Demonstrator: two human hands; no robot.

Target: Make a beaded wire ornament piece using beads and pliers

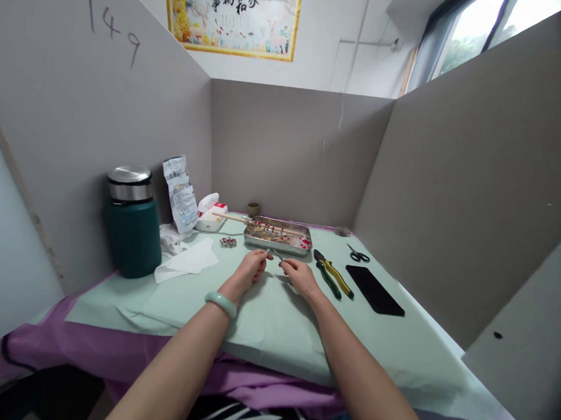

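Observation:
My left hand (252,268), with a pale green bangle (221,303) at the wrist, is closed in a pinch over the table, just in front of the metal tray. What its fingertips hold is too small to make out. Close beside it, my right hand (301,277) grips a thin metal tool (276,255), possibly tweezers, whose tip points at the left fingertips. The metal tray (278,248) behind the hands contains many small red and gold beads or trinkets. A small pile of beads (228,242) lies left of the tray.
To the right lie green-and-yellow pliers (334,276), black scissors (358,255) and a black phone (374,290). A green thermos (132,226), silver pouch (181,194), tissue pack (212,217) and white paper (187,261) are at left. Grey partitions (298,154) enclose the table.

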